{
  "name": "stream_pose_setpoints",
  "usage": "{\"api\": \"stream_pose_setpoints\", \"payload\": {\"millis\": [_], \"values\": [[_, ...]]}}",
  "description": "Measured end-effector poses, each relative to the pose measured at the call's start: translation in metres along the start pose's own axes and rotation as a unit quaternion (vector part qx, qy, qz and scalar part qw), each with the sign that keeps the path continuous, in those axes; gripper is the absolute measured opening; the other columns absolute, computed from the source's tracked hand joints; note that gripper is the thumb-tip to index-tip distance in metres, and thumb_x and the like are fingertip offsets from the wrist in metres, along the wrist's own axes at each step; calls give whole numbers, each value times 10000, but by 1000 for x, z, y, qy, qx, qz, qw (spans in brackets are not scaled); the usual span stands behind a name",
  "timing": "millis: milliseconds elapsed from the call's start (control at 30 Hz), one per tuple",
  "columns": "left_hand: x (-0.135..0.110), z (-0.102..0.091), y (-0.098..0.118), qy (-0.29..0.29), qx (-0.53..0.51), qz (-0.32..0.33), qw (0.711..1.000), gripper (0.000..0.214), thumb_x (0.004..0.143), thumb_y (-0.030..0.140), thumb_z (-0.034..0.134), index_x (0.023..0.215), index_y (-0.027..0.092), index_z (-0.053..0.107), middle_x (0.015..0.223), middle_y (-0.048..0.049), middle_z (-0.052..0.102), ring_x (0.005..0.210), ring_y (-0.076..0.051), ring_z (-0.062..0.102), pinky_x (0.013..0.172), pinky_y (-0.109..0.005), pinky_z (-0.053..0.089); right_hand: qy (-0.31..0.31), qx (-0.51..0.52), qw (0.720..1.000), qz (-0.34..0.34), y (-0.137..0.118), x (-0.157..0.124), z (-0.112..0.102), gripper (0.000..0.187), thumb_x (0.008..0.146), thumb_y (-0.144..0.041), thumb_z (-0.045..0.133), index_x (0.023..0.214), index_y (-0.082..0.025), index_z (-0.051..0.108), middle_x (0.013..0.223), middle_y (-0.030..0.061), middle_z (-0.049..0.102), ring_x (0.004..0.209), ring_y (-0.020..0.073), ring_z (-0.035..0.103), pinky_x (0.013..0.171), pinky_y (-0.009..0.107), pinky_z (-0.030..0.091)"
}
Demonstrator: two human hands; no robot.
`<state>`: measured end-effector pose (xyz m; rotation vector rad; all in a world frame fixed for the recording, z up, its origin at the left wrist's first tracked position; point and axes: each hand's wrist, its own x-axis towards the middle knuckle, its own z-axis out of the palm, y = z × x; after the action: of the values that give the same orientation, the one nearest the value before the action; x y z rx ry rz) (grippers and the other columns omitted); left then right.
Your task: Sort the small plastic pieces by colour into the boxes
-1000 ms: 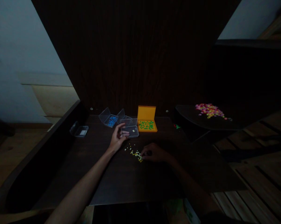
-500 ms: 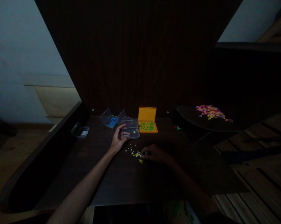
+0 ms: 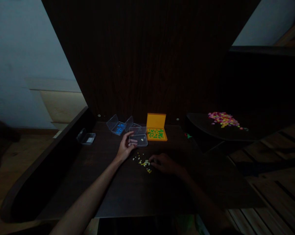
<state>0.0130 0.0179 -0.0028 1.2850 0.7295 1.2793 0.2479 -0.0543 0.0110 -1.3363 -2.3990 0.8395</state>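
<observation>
My left hand (image 3: pixel 125 147) rests at the left end of an open clear plastic box (image 3: pixel 144 144), its fingers and thumb gripping the wall. Inside that box lies a small pale yellow piece (image 3: pixel 142 139). My right hand (image 3: pixel 162 163) is low over the table at the right edge of scattered small white and yellow pieces (image 3: pixel 145 164). Its fingers are curled with the tips together among the pieces; whatever is between them is too small and dark to see.
Behind stand an open orange case (image 3: pixel 156 119) with green pieces and a clear box (image 3: pixel 118 128) of blue pieces. A smaller clear case (image 3: pixel 89 139) sits at left. Pink and yellow bits (image 3: pixel 224 119) are heaped on the right shelf (image 3: pixel 198 122). A red-green item (image 3: pixel 188 135) lies nearby.
The whole view has shifted slightly. My right hand's fingers have changed shape a little at the edge of the pieces. My left hand keeps its place at the clear box.
</observation>
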Motion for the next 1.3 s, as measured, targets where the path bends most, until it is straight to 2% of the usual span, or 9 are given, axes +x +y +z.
{"api": "stream_pose_setpoints", "payload": {"millis": [133, 300, 733, 900, 1000, 1133, 1200, 1300], "values": [[-1, 1, 1, 5, 2, -8, 1000, 599, 661, 113, 666, 1224, 242, 506, 1217, -69, 475, 867, -135, 634, 708, -251, 544, 10, 0, 1000, -2, 0, -1, 3, 244, 821, -285, 631, 1047, -196, 653, 673, -27, 632, 583, 104, 574, 589, 204, 381], [-1, 1, 2, 6, -3, -8, 1000, 598, 652, 111, 665, 1214, 242, 511, 1195, -61, 482, 856, -131, 632, 704, -248, 541, 19, -4, 1000, -7, 1, 1, 6, 224, 847, -354, 616, 1001, -202, 674, 670, -24, 632, 579, 97, 572, 583, 198, 373], [0, 2, 1, 3, -4, -10, 1000, 604, 653, 100, 657, 1223, 242, 513, 1198, -64, 497, 865, -136, 633, 701, -248, 542, 13, -60, 998, 20, -11, 2, 5, 153, 839, -272, 590, 967, -193, 617, 681, -22, 633, 563, 98, 539, 555, 197, 333], [1, 2, -1, 0, -1, -5, 1000, 599, 654, 114, 677, 1217, 238, 515, 1188, -65, 494, 856, -135, 630, 703, -253, 539, 38, 0, 999, 17, -9, 4, -2, 134, 832, -271, 592, 938, -190, 598, 643, -42, 594, 535, 87, 515, 526, 187, 324], [0, 3, -3, -5, -2, 0, 1000, 605, 653, 114, 681, 1220, 235, 509, 1177, -67, 495, 859, -134, 626, 708, -252, 535, 81, 27, 996, 9, -10, 13, -14, 144, 853, -313, 569, 927, -190, 590, 614, -50, 562, 517, 87, 491, 515, 192, 322], [-2, 5, -3, -24, 3, -10, 1000, 624, 661, 113, 684, 1239, 235, 486, 1182, -74, 495, 859, -127, 626, 714, -246, 529, 151, -31, 988, 15, -19, 37, -33, 121, 849, -300, 572, 889, -189, 597, 559, -55, 516, 499, 100, 467, 540, 221, 316], [-3, 6, -1, -33, 9, -11, 999, 631, 669, 110, 684, 1251, 234, 474, 1162, -72, 511, 857, -124, 627, 725, -247, 530, 151, -70, 985, 39, -26, 51, -40, 128, 851, -284, 570, 932, -191, 606, 567, -47, 532, 509, 111, 475, 550, 232, 312], [-5, 7, 0, -42, 11, -2, 999, 638, 672, 110, 693, 1257, 228, 469, 1137, -70, 533, 857, -128, 631, 739, -255, 538, 101, -136, 984, 54, -36, 71, -43, 183, 853, -293, 575, 997, -187, 611, 650, -15, 604, 599, 140, 539, 589, 244, 325]]}}
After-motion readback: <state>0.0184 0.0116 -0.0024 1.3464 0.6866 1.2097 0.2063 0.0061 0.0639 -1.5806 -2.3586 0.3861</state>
